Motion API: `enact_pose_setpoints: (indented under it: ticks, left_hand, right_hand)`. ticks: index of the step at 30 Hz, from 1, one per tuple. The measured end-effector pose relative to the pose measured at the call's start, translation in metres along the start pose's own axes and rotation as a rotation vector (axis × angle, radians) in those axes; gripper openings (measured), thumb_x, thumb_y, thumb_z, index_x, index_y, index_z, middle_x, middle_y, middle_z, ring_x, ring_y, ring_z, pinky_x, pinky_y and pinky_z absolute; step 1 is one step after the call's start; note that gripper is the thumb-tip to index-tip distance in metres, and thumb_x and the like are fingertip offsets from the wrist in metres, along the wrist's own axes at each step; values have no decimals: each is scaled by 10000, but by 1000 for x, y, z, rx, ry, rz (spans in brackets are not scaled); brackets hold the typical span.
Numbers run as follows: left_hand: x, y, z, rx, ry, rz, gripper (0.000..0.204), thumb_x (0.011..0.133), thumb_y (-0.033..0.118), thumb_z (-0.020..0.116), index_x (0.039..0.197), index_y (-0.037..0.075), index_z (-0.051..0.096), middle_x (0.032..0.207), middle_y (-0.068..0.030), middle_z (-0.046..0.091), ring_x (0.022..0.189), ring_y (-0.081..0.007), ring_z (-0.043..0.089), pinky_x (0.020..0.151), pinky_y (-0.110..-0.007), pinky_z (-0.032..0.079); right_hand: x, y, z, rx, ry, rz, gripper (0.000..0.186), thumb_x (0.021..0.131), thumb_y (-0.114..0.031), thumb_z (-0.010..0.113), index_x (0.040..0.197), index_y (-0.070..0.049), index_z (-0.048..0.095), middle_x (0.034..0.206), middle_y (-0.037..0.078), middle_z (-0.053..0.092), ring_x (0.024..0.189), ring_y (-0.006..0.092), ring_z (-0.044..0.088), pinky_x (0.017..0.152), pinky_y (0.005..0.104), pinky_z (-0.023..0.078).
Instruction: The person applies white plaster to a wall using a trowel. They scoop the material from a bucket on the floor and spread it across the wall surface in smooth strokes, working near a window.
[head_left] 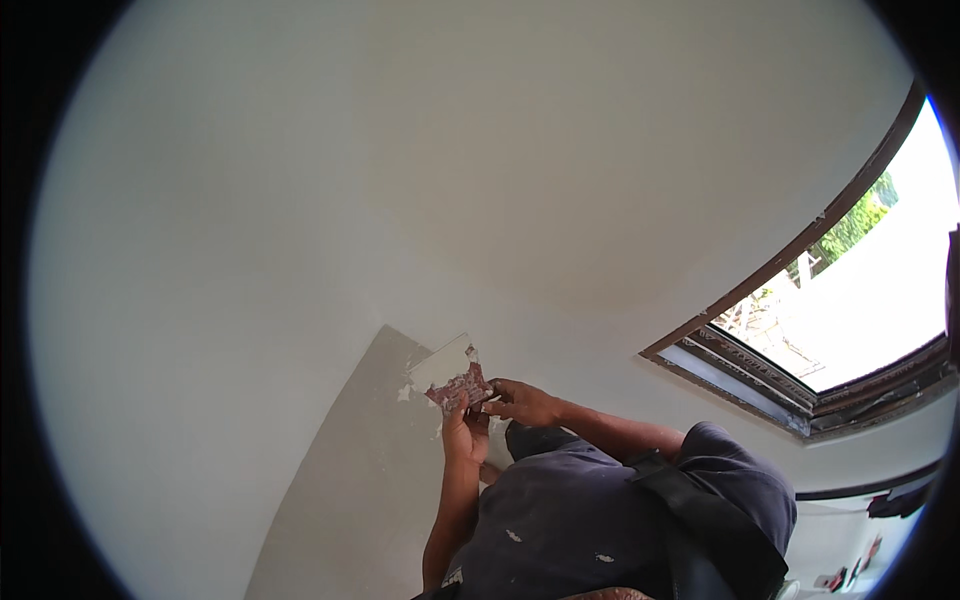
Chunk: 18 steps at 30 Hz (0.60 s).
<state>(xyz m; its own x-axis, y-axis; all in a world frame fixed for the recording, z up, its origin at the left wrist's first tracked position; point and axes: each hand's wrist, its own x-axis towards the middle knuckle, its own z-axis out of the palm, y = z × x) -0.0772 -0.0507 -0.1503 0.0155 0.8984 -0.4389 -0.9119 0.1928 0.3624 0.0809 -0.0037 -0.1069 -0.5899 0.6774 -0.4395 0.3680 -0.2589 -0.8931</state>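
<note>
My left hand (466, 432) is closed round the lower end of a flat putty spreader (462, 388). Its reddish-brown part is smeared with white putty, and a broad cream face extends beyond it toward the wall corner. Reaching in from the right, my right hand (520, 402) has its fingers bent together at the spreader's right edge. Whatever sits between those fingers is too small and dark to make out. Both hands are in front of my body, close to the floor-and-wall corner.
Smooth pale walls (600, 150) surround me, with a grey floor (340, 480) below. To the right is a window opening with a brown frame (770, 268), with greenery (858, 232) outside. Dark items (900, 500) show at the lower right. My dark shirt (570, 520) has white specks.
</note>
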Motion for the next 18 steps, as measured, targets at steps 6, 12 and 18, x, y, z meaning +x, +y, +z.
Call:
enact_pose_setpoints:
  ticks: [6, 12, 18]
  left_hand:
    - [13, 20, -22, 403, -71, -97, 403, 902, 194, 677, 1252, 111, 495, 1130, -32, 585, 989, -159, 557, 799, -337, 449]
    - [40, 58, -59, 889, -149, -39, 251, 924, 158, 652, 1131, 47, 563, 914, -31, 646, 781, -128, 591, 707, -296, 475]
    - [66, 81, -68, 1094, -372, -62, 213, 936, 112, 620, 1120, 4, 614, 861, -24, 655, 758, -112, 597, 684, -279, 481]
  right_hand:
    - [25, 48, 28, 167, 127, -13, 447, 1005, -368, 519, 1286, -21, 539, 1122, 86, 629, 1024, 143, 551, 920, 337, 454]
    - [50, 63, 37, 196, 211, -46, 384, 1004, -318, 534, 1236, -16, 581, 1058, 50, 638, 975, 116, 535, 883, 305, 442]
    - [48, 59, 47, 136, 359, -18, 372, 980, -358, 565, 1169, -41, 615, 916, 34, 614, 874, 113, 523, 790, 313, 451]
